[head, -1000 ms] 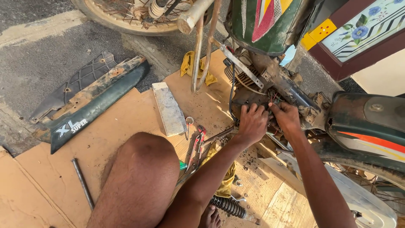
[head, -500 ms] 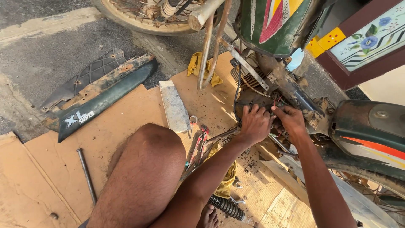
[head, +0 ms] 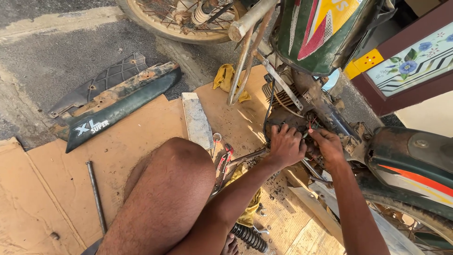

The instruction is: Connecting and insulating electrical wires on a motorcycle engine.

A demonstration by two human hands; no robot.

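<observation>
Right of centre in the frame, the left hand (head: 285,147) and right hand (head: 327,146) curled their fingers onto the grimy dark metal motorcycle engine (head: 295,120), its long axis running upper-left to lower-right.

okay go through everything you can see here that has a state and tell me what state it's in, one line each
left hand: on the engine, fingers bent against it
right hand: on the engine beside the left, at thin wires
engine: exposed, dirty
side cover: off the bike, flat on the ground
metal rod: loose on the cardboard
pliers: lying on the cardboard
yellow rag: crumpled by the frame
coil spring: lying loose
</observation>
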